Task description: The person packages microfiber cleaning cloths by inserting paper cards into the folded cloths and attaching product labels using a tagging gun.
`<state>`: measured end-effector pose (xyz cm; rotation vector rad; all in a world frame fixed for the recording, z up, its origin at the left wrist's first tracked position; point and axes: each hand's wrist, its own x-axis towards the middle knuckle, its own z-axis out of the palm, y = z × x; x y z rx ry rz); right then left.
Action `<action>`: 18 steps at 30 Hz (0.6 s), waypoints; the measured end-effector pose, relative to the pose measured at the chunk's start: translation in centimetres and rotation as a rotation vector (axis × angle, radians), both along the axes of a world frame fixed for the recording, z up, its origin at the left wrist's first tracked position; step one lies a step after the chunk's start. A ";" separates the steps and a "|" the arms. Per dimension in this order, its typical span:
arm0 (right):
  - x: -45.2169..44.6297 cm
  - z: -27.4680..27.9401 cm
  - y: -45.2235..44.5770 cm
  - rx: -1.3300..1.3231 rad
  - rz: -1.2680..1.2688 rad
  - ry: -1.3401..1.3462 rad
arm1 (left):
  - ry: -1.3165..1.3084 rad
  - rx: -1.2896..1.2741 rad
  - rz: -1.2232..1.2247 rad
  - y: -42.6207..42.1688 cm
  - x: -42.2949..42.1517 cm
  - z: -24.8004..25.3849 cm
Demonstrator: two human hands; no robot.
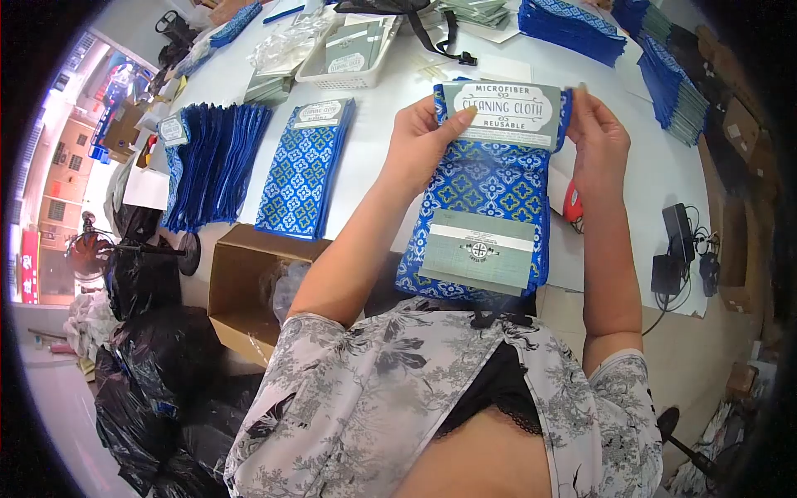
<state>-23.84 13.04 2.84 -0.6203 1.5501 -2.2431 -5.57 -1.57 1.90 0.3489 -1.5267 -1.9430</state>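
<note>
In front of me is a blue patterned cleaning cloth [481, 187] with a grey-green card sleeve [503, 114] across its top end, printed "Microfiber Cleaning Cloth Reusable". My left hand [422, 143] grips the left edge, its thumb pressed on the sleeve and its other fingers hidden behind. At the right edge, my right hand [599, 141] has its fingers bent around the blue border beside the sleeve. A second grey-green card [479, 251] with a white band and round emblem lies over the lower part of the blue cloth.
Left on the white table [378, 158] are a sleeved cloth stack [305, 170] and a wide row of folded cloths [217, 166]. Behind stands a white basket [344, 76] of cards. More cloth piles [573, 31] lie at the back. An open cardboard box [249, 282] and black bags [158, 349] sit lower left.
</note>
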 end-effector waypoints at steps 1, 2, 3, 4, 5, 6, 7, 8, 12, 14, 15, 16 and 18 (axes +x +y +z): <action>1.1 1.2 0.0 -0.001 -0.002 0.000 | 0.020 0.046 0.001 0.1 0.0 0.0; 2.6 2.6 0.0 -0.029 0.030 0.001 | 0.040 0.093 0.003 0.2 0.1 0.1; 3.3 3.4 0.0 -0.056 0.063 0.001 | 0.040 0.093 0.002 0.2 0.0 0.0; 2.9 2.5 0.2 -0.055 0.062 0.001 | 0.043 0.113 -0.005 0.3 0.0 0.0; 2.1 0.8 0.3 0.009 0.077 0.060 | 0.046 0.133 -0.012 0.4 0.0 -0.1; 2.0 0.2 0.4 0.074 0.093 0.120 | 0.046 0.134 -0.015 0.4 -0.1 -0.2; 2.0 -0.1 0.5 0.074 0.090 0.120 | 0.042 0.099 -0.014 0.5 -0.2 -0.4; 2.0 -0.4 0.6 0.093 0.070 0.137 | 0.039 0.063 -0.014 0.6 -0.2 -0.5; 1.5 -1.6 0.6 0.021 0.010 0.201 | 0.016 -0.021 -0.013 1.1 0.1 -0.1; 1.6 -2.3 0.9 0.023 -0.001 0.246 | -0.075 -0.156 -0.022 1.3 0.6 0.0; 1.8 -2.5 1.1 0.029 -0.007 0.288 | -0.107 -0.129 -0.039 1.2 0.9 0.0; 2.4 -1.4 1.3 0.033 -0.012 0.289 | -0.106 -0.126 -0.045 1.2 1.0 -0.2; 3.9 1.8 1.5 0.094 -0.177 0.683 | -0.118 -0.143 0.000 1.2 0.9 -1.0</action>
